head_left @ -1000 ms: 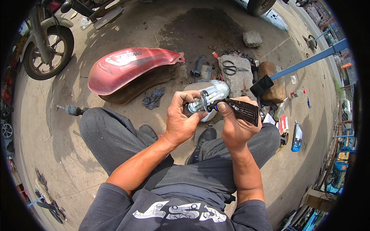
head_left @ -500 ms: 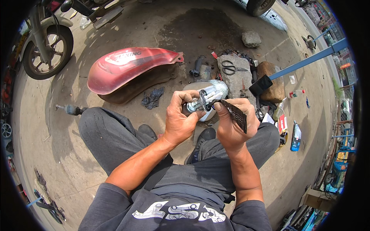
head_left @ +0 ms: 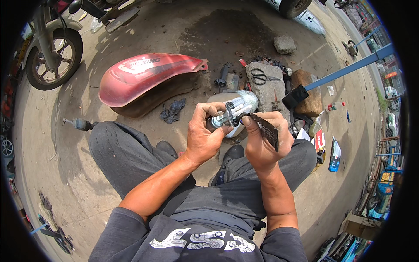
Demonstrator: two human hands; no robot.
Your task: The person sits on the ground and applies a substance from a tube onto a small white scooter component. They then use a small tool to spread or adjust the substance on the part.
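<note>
In front of my knees, my left hand [head_left: 204, 133] closes thumb and fingers around a small metal part with a black ring [head_left: 229, 113]. Its other details are partly hidden by my fingers. Close by on the right, my right hand [head_left: 269, 146] pinches a thin black sheet [head_left: 268, 132] with faint marks on it. One end of the sheet reaches to the part, at the ring's right side. Below and beyond my hands lies a rounded pale piece [head_left: 244, 99] on the ground, partly covered by them.
A red motorcycle fuel tank [head_left: 144, 81] lies ahead left, near a crumpled dark cloth [head_left: 173, 110]. Black scissors [head_left: 259, 76] rest on a grey stone block [head_left: 267, 94]. A blue pole [head_left: 349, 67] slants in from the right. A power tool [head_left: 79, 124] is beside my left knee.
</note>
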